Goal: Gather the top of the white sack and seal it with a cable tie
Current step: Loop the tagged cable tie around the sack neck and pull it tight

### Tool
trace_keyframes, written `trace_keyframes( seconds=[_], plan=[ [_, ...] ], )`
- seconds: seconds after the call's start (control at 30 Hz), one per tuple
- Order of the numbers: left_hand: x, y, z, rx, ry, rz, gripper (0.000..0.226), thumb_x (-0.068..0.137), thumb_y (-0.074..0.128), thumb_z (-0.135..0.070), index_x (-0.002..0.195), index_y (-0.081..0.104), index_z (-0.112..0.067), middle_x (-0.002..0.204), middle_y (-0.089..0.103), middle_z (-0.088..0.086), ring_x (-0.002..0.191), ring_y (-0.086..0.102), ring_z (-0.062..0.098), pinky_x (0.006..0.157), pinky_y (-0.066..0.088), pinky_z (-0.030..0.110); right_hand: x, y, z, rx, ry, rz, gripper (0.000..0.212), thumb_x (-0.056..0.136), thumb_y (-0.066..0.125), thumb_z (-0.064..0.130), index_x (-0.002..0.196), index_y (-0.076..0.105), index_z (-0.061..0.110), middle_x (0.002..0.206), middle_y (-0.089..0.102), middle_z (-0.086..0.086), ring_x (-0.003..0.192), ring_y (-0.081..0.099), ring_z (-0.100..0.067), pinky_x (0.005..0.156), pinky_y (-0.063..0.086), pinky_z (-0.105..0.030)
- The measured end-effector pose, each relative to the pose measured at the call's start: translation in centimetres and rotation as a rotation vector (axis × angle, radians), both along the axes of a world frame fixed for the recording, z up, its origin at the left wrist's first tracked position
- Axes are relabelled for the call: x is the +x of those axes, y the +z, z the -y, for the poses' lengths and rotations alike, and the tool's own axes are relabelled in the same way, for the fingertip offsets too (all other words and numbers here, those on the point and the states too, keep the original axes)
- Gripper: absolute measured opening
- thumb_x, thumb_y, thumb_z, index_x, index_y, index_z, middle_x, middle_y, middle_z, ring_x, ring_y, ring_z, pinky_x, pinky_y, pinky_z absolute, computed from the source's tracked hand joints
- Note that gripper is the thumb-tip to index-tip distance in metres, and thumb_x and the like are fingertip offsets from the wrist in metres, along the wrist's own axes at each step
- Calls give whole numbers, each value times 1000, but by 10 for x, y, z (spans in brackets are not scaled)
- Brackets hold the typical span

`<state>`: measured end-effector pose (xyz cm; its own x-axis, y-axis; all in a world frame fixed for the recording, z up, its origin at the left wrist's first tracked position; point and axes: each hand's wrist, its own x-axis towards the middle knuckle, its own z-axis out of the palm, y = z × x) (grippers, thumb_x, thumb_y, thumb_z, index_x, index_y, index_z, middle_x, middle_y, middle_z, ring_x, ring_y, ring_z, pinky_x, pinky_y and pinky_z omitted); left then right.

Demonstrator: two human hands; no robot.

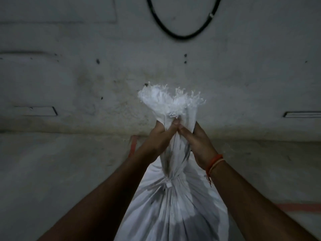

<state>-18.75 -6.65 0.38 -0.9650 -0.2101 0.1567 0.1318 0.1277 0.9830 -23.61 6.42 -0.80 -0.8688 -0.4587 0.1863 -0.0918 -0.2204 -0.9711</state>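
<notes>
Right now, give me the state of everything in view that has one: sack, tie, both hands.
white sack: upright, neck gathered, frayed top edge fanned open above the hands.
cable tie: cinched around the neck, below both hands.
left hand: closed on the gathered neck.
right hand: closed on the neck opposite; orange thread band on its wrist.
black cable: hangs in a loop on the wall.

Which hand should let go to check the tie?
Probably the left hand: its wrist sits nearest the cable tie cinching the white sack. The right hand keeps its grip.
</notes>
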Motion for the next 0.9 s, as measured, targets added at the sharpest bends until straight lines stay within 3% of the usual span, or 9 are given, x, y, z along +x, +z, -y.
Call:
trace_keyframes(
  seconds=[0.17,0.27,0.47,0.63,0.67,0.73,0.8,0.9],
  plan=[
    [34,20,-9,-55,63,13,28,100,58,-41,124,65,-29,120,72,-6,112,69,12,100,55,38,35,13,-14,49,-71,4,31,94,64,36,120,70,20,111,77,-4,103,73,-20,97,56,-46],
    [49,36,-16,-70,70,39,18,98,61,-42,110,71,-33,112,75,-6,103,72,9,92,58,31,47,27,-20,106,-144,-5,34,87,66,50,106,76,24,103,78,-3,97,75,-19,94,58,-48],
    [73,49,-36,-63,60,134,28,95,58,-55,97,74,-33,102,79,-6,94,76,10,90,59,31,54,40,-30,292,-179,11,62,79,57,70,95,77,14,90,79,-7,87,76,-23,90,59,-47],
    [81,46,-41,-40,123,215,34,94,55,-44,104,78,-20,105,78,7,98,75,24,98,56,45,61,40,-36,334,-74,95,97,61,59,88,107,71,4,106,74,-23,102,71,-38,100,52,-54],
    [81,44,-39,-32,150,237,36,91,55,-45,104,78,-20,108,77,9,101,73,27,99,55,47,66,42,-39,335,-72,52,94,63,60,86,109,70,5,111,73,-22,105,70,-36,100,52,-51],
    [82,40,-34,25,215,271,38,86,56,-43,101,78,-17,108,76,13,104,71,33,101,53,51,82,44,-49,329,-154,-140,69,79,66,65,125,56,14,127,62,-12,109,65,-24,90,54,-36],
    [85,40,-30,88,257,287,36,90,55,-34,103,76,-9,107,75,17,105,69,35,100,53,49,95,40,-62,344,-213,-427,74,85,71,42,146,30,29,145,38,-1,117,54,-10,88,50,-22],
    [88,40,-35,151,130,377,24,97,52,-28,99,68,-10,95,68,10,86,65,25,80,54,38,102,25,-66,547,-14,-726,89,86,71,39,155,14,33,161,19,3,143,31,-14,112,35,-30]
  ],
)
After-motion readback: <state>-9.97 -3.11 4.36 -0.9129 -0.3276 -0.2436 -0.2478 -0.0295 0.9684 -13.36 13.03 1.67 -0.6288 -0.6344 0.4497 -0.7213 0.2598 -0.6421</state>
